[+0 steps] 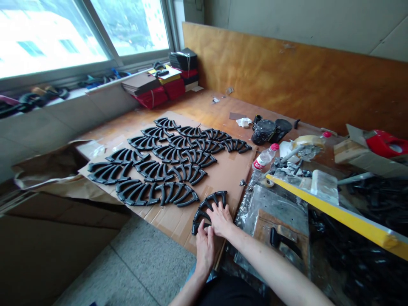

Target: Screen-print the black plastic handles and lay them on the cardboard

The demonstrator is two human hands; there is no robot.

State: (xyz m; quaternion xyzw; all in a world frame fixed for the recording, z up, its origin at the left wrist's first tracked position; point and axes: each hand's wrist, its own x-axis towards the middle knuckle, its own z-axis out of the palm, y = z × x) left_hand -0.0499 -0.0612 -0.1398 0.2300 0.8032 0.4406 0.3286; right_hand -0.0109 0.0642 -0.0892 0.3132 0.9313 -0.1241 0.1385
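A fan-shaped group of black curved handle-like pieces [204, 204] lies near the front edge of a cardboard sheet [231, 174]. My right hand [219, 219] rests over this group, its fingers spread across the pieces and palm down. Close beside it, my left hand [205, 246] has its fingers bent together at the group's near end, touching a black curved piece there. The fingers partly hide that piece. Farther back on the cardboard, several more fans of the same black pieces [157, 193] lie in rows, nested side by side.
At right stand a pink-capped bottle [265, 157], black tubs [264, 131] and a tape dispenser [306, 144]. A yellow-edged bar [331, 214] borders a heap of black parts [360, 255]. Red and black stacks [159, 91] sit by the window. The cardboard's left edge overhangs the floor [137, 250].
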